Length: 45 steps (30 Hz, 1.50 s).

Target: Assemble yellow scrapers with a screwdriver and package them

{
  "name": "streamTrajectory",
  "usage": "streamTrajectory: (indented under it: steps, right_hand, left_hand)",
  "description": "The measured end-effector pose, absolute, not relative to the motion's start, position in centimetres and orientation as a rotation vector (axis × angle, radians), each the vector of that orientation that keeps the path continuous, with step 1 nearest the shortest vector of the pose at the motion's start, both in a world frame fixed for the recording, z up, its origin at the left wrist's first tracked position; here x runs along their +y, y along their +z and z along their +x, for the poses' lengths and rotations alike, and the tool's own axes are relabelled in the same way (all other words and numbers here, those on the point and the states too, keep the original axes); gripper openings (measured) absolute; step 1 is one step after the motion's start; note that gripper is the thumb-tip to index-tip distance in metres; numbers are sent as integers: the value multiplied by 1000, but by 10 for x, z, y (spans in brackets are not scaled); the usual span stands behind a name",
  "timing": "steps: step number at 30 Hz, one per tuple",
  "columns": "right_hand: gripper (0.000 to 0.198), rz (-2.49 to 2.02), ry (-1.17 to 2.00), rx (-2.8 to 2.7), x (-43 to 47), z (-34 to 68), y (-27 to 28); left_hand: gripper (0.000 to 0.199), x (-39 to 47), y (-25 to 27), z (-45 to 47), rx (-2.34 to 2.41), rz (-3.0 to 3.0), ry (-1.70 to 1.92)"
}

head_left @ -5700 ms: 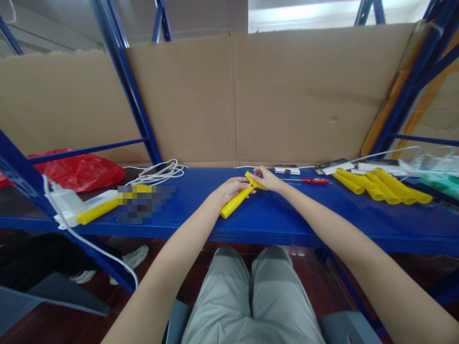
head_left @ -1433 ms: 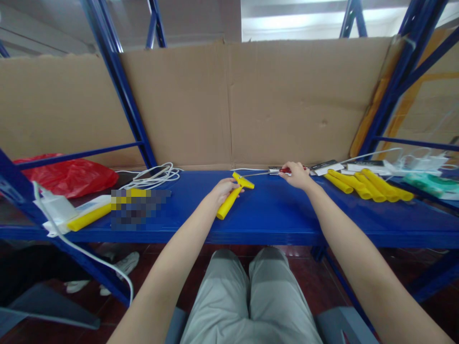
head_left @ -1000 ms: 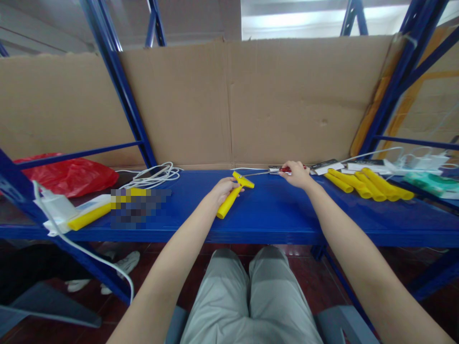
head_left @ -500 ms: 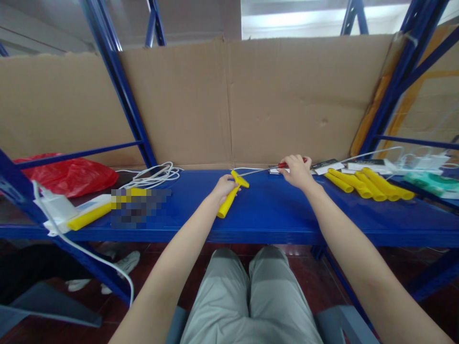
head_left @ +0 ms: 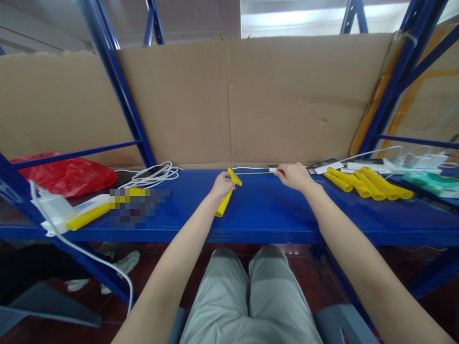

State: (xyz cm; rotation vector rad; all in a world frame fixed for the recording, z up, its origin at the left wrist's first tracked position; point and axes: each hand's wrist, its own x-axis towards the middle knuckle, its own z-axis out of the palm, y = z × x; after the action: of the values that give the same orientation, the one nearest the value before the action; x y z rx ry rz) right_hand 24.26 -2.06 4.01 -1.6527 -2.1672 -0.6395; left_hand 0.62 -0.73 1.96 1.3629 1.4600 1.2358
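Note:
My left hand [head_left: 223, 184] is closed around a yellow T-shaped handle [head_left: 224, 205], just above the blue shelf. Its crosspiece points up and away from me, while the tubular grip slants down toward the shelf's front edge. To the right, my right hand [head_left: 296, 177] is wrapped around a screwdriver [head_left: 256, 173]. The long thin shaft runs left from my fingers, and its tip meets the crosspiece or lies very close to it. My fingers hide most of the screwdriver's handle.
Several yellow tubes [head_left: 369, 184] lie at the right, near flat boxes [head_left: 324, 166]. Left are a coiled white cable [head_left: 158, 176], a red plastic bag [head_left: 68, 174], a white power strip [head_left: 55, 205] and another yellow tube [head_left: 88, 216]. Cardboard [head_left: 287, 100] stands behind the blue shelf [head_left: 272, 210].
The yellow T-shaped handle has shifted slightly left with my left hand. My right hand has turned over the screwdriver, and the red handle that showed before is now covered.

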Motion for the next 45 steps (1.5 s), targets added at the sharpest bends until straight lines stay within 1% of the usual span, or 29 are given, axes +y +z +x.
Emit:
streamTrajectory:
  steps: [3,9,13,16,19,24,29,34,37,41,45]
  right_hand:
    - [39,-1729,-575,-2175,-23,240,40]
    - [31,-1698,-478,-2178,-22,241,38]
    - [19,-1615,-443,-2224,-15,247,35]
    - [15,-1565,-372,-2270,-13,249,34]
    - [17,-1563,-373,-2281,-14,247,34]
    - [23,-1679,-385,-2255,-20,241,37]
    - [21,-1669,-425,-2219,-21,242,38]
    - [14,-1642,-483,-2235,-23,245,40]
    - [15,-1647,-492,-2243,-25,246,40]
    - [20,-1668,-430,-2239,-25,247,40]
    - [22,-1624,-260,-2310,-24,244,38]
  left_hand:
    - [32,-3,18,4,1457,1363,1258]
    - [33,-3,17,3,1463,1385,1246]
    - [35,-2,17,2,1467,1375,1246]
    - [35,0,15,1,1446,1356,1256]
    - [35,2,15,0,1440,1355,1261]
    - [37,1,15,0,1457,1369,1264]
    - [37,2,15,0,1469,1396,1266]
    - [35,6,14,-5,1468,1437,1235]
    - [37,6,16,-10,1447,1461,1206]
    - [38,3,19,-12,1421,1489,1185]
    - [36,2,19,-11,1465,1515,1233]
